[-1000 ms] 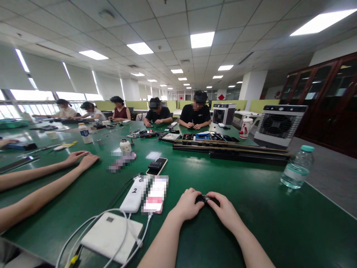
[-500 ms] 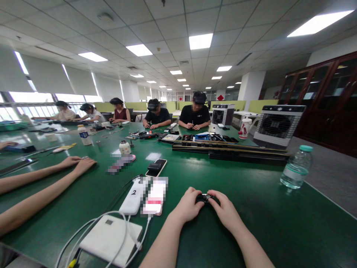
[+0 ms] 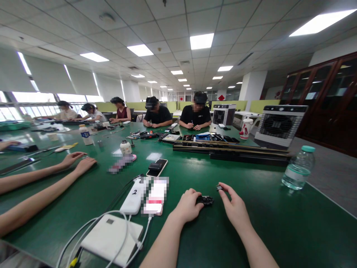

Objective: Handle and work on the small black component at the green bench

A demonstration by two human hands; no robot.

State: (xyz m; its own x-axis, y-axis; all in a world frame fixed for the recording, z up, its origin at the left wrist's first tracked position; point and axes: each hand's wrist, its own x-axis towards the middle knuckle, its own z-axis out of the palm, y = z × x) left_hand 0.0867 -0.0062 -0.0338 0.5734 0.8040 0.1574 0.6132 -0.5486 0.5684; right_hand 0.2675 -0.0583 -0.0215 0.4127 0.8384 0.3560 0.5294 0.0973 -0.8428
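**Black part under the left hand, small piece pinched in the right**

Nearest us, left of the forearms, a flat white box (image 3: 110,238) lies on the green bench (image 3: 279,227), a white cable (image 3: 126,227) looping over it. Beyond it we see a white slab marked "2" (image 3: 134,197) beside a phone with a blurred screen (image 3: 155,197).

Directly ahead of us, low over the bench, is the black part (image 3: 205,201). Its long axis runs roughly left to right, the free end pointing right; we cannot tell whether it touches the bench. The left hand (image 3: 187,205) reaches forward, thumb on the near side and fingers on the far side, closed around the part's left end. The right hand (image 3: 233,206) leans in from the right, well clear of the left, pinching a small piece (image 3: 219,188) between thumb and fingertips. That piece sits apart from the black part, too small for us to read its direction.

Farther off we find a water bottle (image 3: 298,169) to the right, long black bars (image 3: 248,156), and two people in black (image 3: 196,115) across the bench.
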